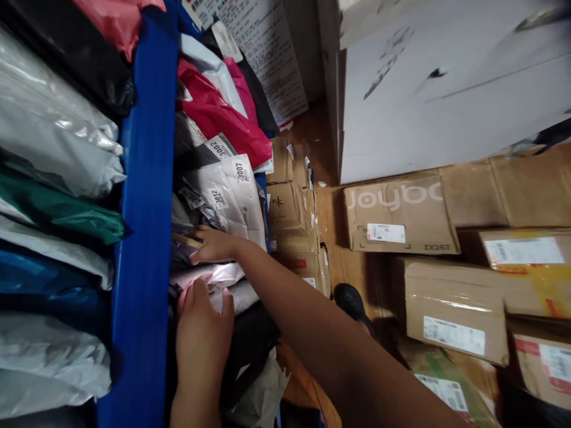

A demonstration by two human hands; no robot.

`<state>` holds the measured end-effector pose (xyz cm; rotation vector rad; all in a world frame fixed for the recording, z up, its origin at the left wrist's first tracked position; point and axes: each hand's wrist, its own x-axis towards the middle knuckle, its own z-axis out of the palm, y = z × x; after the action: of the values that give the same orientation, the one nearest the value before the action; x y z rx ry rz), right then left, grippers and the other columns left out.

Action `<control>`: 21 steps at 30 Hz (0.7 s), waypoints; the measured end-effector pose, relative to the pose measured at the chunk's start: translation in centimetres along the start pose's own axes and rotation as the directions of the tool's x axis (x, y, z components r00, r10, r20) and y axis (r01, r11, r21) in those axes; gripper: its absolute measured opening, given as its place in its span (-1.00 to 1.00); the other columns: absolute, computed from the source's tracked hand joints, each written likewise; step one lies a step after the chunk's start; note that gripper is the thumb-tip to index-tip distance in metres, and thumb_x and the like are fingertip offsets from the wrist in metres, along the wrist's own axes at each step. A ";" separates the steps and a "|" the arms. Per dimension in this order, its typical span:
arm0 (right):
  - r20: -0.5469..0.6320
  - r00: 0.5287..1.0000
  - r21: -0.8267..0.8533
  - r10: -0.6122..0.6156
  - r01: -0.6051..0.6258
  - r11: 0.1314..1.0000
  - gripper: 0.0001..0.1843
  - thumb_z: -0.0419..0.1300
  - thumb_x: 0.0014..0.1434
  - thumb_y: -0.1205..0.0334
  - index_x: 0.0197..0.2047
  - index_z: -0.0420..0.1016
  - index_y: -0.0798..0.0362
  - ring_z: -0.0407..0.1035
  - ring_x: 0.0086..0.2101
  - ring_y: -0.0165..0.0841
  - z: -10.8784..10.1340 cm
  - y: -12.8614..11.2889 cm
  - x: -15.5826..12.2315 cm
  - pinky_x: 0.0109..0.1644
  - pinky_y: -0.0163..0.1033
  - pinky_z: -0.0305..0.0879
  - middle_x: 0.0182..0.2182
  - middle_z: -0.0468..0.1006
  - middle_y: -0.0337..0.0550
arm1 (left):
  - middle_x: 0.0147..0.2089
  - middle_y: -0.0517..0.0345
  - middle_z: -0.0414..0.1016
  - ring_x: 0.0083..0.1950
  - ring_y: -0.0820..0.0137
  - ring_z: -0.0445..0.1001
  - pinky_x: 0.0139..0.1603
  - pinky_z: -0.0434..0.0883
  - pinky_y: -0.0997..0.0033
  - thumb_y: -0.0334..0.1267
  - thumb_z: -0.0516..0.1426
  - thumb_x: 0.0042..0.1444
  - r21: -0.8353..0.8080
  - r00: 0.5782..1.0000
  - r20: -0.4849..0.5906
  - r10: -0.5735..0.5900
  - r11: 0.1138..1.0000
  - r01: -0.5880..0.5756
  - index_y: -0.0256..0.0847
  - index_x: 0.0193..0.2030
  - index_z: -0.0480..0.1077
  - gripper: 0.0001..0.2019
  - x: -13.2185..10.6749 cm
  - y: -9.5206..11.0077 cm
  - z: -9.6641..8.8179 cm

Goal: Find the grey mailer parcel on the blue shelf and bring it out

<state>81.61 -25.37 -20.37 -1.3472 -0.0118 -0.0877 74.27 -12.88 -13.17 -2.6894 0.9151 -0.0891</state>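
Both hands reach into a row of upright mailer bags beside a blue shelf beam. My left hand (pixel 203 315) is at the pale pink mailer bag (pixel 227 274), thumb apart from the fingers, which curl over its edge; their tips are partly hidden. Just beyond, my right hand (pixel 217 245) is closed at a thin tan edge (pixel 187 241), perhaps cardboard or an envelope, its fingertips partly covered among the bags. Past it stand white mailer bags (pixel 243 199) with labels reading 3007 and 3012, then a crimson bag (pixel 223 113).
More bags fill the left side behind the blue beam (pixel 145 238). Brown cardboard boxes (pixel 289 208) stand right of the row. Other cartons (pixel 455 303) lie on the wooden floor, near a dark shoe (pixel 350 300). A large white box (pixel 446 95) rises at upper right.
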 end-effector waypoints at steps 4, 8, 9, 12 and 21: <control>0.015 0.990 0.036 0.138 -0.138 0.990 -0.70 0.29 -0.12 0.23 -0.30 0.48 0.25 0.41 -0.29 -0.19 0.6 1.9 0.6 -0.22 -0.19 0.32 -0.31 0.54 0.00 | -0.07 -0.18 0.42 0.02 -0.02 0.38 -0.06 0.42 0.02 -0.12 -0.04 0.13 0.016 0.997 0.015 -0.074 0.997 0.073 -0.29 -0.01 0.24 -0.64 -0.5 0.1 0.1; 0.015 0.976 0.202 0.217 -0.216 0.955 -0.65 0.31 -0.10 0.11 -0.28 0.47 0.19 0.34 -0.49 -0.38 -0.6 4.6 -0.9 -0.41 -0.30 0.24 -0.57 0.46 -0.26 | -0.05 -0.19 0.41 0.05 -0.03 0.37 -0.09 0.43 0.03 -0.03 -0.06 0.14 0.036 0.994 0.018 -0.112 0.993 0.111 -0.24 -0.08 0.25 -0.65 -0.7 0.3 0.2; 0.015 0.972 0.244 0.233 -0.230 0.942 -0.64 0.33 -0.12 0.12 -0.28 0.47 0.18 0.33 -0.50 -0.41 -0.9 5.2 -1.4 -0.42 -0.32 0.22 -0.58 0.45 -0.28 | -0.04 -0.19 0.41 0.05 -0.02 0.37 -0.09 0.43 0.04 -0.02 -0.06 0.14 0.040 0.993 0.021 -0.119 0.992 0.118 -0.23 -0.09 0.25 -0.66 -0.7 0.4 0.2; 0.014 0.962 0.362 0.271 -0.258 0.896 -0.66 0.37 -0.16 0.15 -0.32 0.46 0.14 0.30 -0.52 -0.46 -1.4 6.4 -2.6 -0.44 -0.34 0.20 -0.57 0.44 -0.32 | -0.04 -0.16 0.41 0.01 0.02 0.39 -0.11 0.44 0.08 -0.04 -0.07 0.15 0.052 0.990 0.018 -0.137 0.989 0.136 -0.22 -0.08 0.24 -0.66 -0.6 0.6 0.2; 0.029 0.952 0.573 0.304 -0.265 0.775 -0.61 0.45 -0.35 0.28 -0.42 0.40 0.11 0.31 -0.58 -0.45 -0.6 6.2 -3.7 -0.49 -0.33 0.19 -0.64 0.43 -0.38 | -0.02 -0.16 0.41 0.06 0.00 0.37 -0.06 0.42 0.07 -0.11 -0.04 0.15 0.028 0.993 -0.020 -0.114 0.993 0.114 -0.25 -0.05 0.24 -0.69 -0.6 0.7 0.3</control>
<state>78.29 -24.41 -26.79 -0.7235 0.2099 0.1253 73.48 -12.95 -13.65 -2.7170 0.7588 -0.1501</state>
